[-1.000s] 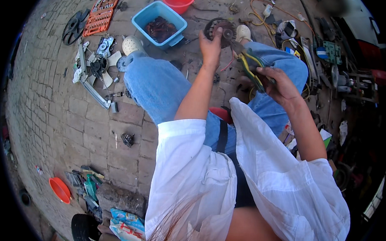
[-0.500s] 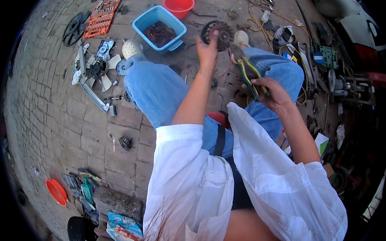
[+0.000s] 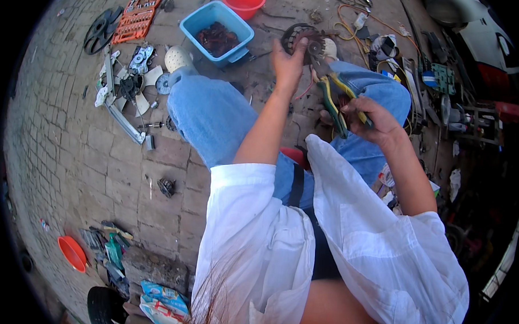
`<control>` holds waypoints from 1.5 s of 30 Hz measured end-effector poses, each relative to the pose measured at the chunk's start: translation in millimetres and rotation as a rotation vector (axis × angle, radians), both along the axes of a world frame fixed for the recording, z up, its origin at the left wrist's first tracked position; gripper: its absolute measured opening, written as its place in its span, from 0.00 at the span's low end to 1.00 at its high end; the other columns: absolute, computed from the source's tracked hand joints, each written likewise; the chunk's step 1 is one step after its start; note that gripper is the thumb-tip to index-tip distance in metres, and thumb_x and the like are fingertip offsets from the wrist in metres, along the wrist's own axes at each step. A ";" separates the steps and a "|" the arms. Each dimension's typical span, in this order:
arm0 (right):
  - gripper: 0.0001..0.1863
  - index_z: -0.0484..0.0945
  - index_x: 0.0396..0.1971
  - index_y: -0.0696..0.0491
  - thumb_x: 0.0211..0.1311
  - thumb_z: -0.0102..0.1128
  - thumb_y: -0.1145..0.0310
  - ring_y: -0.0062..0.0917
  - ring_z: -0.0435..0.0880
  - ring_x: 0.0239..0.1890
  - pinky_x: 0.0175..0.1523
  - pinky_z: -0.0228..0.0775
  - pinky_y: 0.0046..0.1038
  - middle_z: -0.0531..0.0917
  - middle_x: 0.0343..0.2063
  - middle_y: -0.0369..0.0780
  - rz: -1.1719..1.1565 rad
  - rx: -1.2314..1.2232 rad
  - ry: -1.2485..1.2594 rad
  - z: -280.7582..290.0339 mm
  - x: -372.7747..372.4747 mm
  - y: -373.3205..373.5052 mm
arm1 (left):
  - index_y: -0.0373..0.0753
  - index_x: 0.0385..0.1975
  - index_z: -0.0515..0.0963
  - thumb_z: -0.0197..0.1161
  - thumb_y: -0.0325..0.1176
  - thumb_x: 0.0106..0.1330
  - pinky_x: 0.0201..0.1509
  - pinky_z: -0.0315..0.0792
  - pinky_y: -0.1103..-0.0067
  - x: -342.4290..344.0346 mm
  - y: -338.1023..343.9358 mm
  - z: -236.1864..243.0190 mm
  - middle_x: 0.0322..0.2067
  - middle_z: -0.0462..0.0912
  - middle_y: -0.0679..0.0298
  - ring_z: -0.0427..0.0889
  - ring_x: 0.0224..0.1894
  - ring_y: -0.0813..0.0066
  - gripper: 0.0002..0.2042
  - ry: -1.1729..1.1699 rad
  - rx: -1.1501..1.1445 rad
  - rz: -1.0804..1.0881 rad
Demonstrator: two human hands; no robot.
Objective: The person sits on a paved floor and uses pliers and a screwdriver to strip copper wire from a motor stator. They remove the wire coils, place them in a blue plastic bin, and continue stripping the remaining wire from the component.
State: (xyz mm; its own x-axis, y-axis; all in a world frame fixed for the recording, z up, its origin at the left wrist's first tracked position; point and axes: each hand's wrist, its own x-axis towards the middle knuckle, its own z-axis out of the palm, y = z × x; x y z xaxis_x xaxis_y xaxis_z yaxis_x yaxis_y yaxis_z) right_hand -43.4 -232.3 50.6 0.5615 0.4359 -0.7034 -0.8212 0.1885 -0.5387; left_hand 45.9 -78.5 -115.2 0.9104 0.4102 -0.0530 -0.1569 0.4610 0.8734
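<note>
My left hand (image 3: 288,65) grips a dark, round, toothed motor part (image 3: 316,45) between thumb and fingers, out beyond my knees. A pair of pliers (image 3: 326,89) with green and yellow handles is in my right hand (image 3: 368,117). Its jaws point up toward the lower edge of the round part; whether they touch it is hard to make out. The handles stand apart, with my fingers around and between them. A thin reddish wire (image 3: 303,91) shows beside the jaws.
Beyond my left foot stands a light blue basin (image 3: 240,51) holding reddish-brown scrap, with a red basin (image 3: 244,2) behind. On the left lie an orange socket set (image 3: 137,22), a fan assembly (image 3: 130,86) and a small motor part (image 3: 166,187). Cables and tools crowd the right.
My left hand and the round part have shifted slightly right and down, and the part looks tilted differently. The plier handles have spread wider in my right hand.
</note>
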 end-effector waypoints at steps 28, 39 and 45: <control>0.19 0.69 0.47 0.65 0.55 0.53 0.75 0.35 0.81 0.35 0.52 0.70 0.40 0.80 0.34 0.48 0.036 0.073 0.174 19.6 12.4 -7.1 | 0.30 0.37 0.69 0.67 0.32 0.57 0.42 0.73 0.78 -15.0 4.4 35.5 0.35 0.80 0.56 0.78 0.38 0.75 0.16 -0.222 0.227 -0.001; 0.15 0.70 0.42 0.65 0.58 0.52 0.72 0.28 0.79 0.25 0.51 0.71 0.38 0.80 0.32 0.48 0.026 0.086 0.141 9.8 23.9 -13.0 | 0.27 0.40 0.67 0.66 0.28 0.57 0.41 0.72 0.80 -25.5 8.0 47.5 0.36 0.79 0.55 0.78 0.37 0.74 0.18 -0.117 0.237 0.018; 0.12 0.72 0.39 0.61 0.59 0.55 0.70 0.25 0.80 0.23 0.28 0.75 0.23 0.80 0.27 0.42 0.190 -0.189 -0.047 -10.6 0.8 -9.3 | 0.29 0.40 0.68 0.67 0.33 0.58 0.42 0.71 0.79 -24.7 9.1 43.1 0.36 0.78 0.57 0.76 0.37 0.75 0.18 -0.095 0.348 0.039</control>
State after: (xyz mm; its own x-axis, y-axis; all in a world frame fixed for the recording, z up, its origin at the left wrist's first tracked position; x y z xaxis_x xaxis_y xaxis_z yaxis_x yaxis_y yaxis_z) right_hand -42.6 -241.7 40.0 0.5162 0.3999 -0.7574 -0.8053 -0.0744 -0.5882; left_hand 21.1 -69.3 -72.0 0.8880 0.4230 0.1804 -0.2568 0.1307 0.9576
